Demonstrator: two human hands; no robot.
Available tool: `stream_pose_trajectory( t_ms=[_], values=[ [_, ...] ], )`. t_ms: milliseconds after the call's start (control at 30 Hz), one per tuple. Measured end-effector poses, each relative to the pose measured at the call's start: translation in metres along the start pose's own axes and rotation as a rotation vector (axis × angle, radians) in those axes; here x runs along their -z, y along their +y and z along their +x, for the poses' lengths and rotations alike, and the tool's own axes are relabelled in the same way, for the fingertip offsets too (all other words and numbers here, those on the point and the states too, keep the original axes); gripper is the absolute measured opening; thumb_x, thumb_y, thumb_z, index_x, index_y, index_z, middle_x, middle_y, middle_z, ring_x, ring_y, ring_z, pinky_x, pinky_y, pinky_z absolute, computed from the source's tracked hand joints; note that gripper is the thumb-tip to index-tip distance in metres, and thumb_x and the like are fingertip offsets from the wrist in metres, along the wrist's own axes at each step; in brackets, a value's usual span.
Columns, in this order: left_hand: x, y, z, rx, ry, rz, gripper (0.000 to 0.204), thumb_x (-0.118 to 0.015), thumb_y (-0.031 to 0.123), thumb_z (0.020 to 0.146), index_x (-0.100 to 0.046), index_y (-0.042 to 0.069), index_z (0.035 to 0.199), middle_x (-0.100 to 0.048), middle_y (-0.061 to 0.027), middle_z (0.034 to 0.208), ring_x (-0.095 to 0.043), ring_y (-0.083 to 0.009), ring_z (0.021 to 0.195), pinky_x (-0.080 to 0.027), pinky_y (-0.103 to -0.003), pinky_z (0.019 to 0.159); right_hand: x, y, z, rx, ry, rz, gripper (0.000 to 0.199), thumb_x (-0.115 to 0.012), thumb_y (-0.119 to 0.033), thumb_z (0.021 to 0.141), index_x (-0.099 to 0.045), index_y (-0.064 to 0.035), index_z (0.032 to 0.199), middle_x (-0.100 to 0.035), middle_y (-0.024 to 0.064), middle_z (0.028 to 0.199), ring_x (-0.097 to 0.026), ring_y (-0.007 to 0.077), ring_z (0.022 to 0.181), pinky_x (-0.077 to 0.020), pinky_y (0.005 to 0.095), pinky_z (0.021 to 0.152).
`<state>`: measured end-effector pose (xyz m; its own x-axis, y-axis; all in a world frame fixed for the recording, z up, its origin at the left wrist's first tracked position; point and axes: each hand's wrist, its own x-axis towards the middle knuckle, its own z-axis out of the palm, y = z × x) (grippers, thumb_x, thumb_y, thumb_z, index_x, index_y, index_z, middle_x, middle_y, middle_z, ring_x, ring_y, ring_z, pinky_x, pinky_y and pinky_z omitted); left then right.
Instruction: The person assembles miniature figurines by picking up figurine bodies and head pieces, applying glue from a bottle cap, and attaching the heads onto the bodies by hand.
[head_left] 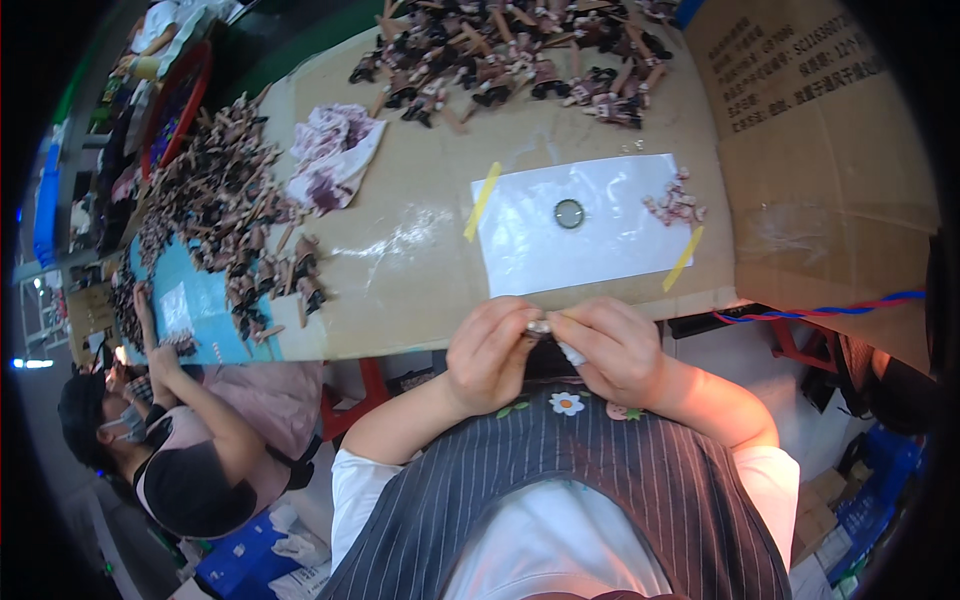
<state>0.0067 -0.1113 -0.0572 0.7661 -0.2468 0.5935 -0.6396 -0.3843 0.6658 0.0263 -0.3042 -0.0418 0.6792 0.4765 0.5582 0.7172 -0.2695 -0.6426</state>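
My left hand (490,355) and my right hand (610,358) meet just off the table's front edge, fingertips pinched together. Between them sits a small white-and-dark piece (538,328), too small to name and partly covered by the fingers. Something white, perhaps cloth or tissue, shows under my right fingers (571,353). Beyond my hands lies a white sheet (525,245) taped down with yellow strips. On it rest a small round dish (569,213) with a dark rim and, toward the right, a little heap of pinkish-white pieces (676,202).
Small dark-and-pink figures on sticks (500,55) are piled at the back, with another pile (225,190) at left. A stained white cloth (335,155) lies between. A tall cardboard box (815,170) borders the right side. A co-worker (190,440) in cap and mask works at left.
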Motion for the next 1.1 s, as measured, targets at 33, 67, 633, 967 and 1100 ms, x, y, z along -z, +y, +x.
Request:
stream_pose_trajectory(
  t_ms=[33,67,633,967,1100],
  values=[
    [0.002,-0.001,-0.001,0.041,-0.013,-0.007,0.027,-0.067,-0.009,0.076,-0.060,-0.009,0.102,-0.063,-0.0197,0.093,-0.064,-0.0335,0.081,-0.053,-0.038,0.072,-0.004,0.000,0.000,-0.041,0.001,0.015,0.049,-0.063,0.007,0.057,-0.064,0.0053,0.106,-0.064,0.0159,0.092,-0.064,0.0312,0.075,-0.0520,0.0374,0.062],
    [0.003,-0.004,-0.001,0.083,-0.027,-0.012,0.027,-0.067,-0.009,0.076,-0.060,-0.009,0.103,-0.064,-0.0194,0.093,-0.064,-0.0332,0.082,-0.053,-0.037,0.073,-0.004,0.001,-0.001,-0.081,0.003,0.031,0.049,-0.063,0.008,0.058,-0.064,0.0049,0.107,-0.064,0.0160,0.094,-0.064,0.0318,0.077,-0.0523,0.0375,0.064],
    [0.114,-0.058,0.022,0.298,0.137,1.078,0.032,-0.065,0.004,0.084,-0.059,-0.005,0.114,-0.057,-0.0232,0.111,-0.057,-0.0387,0.101,-0.047,-0.043,0.086,0.038,0.051,0.021,-0.353,0.105,-0.761,0.025,-0.057,0.006,0.070,-0.063,-0.0005,0.093,-0.061,0.0142,0.111,-0.053,0.0359,0.114,-0.0419,0.0435,0.095],
    [0.012,-0.121,0.188,0.321,-0.160,0.571,0.029,-0.071,0.025,0.083,-0.067,0.001,0.099,-0.064,-0.0178,0.095,-0.062,-0.0361,0.088,-0.050,-0.042,0.075,0.036,0.027,0.011,-0.625,0.323,-0.006,0.015,-0.065,0.003,0.084,-0.062,0.0028,0.099,-0.063,0.0085,0.086,-0.061,0.0134,0.078,-0.0484,0.0249,0.070],
    [-0.004,-0.120,0.187,0.383,-0.251,0.711,0.034,-0.075,0.030,0.078,-0.070,0.001,0.096,-0.063,-0.0171,0.093,-0.062,-0.0360,0.087,-0.050,-0.044,0.075,0.039,0.026,0.007,-0.567,0.305,0.027,0.016,-0.061,0.005,0.084,-0.063,0.0029,0.101,-0.064,0.0073,0.089,-0.060,0.0116,0.081,-0.0481,0.0244,0.073]
  ],
)
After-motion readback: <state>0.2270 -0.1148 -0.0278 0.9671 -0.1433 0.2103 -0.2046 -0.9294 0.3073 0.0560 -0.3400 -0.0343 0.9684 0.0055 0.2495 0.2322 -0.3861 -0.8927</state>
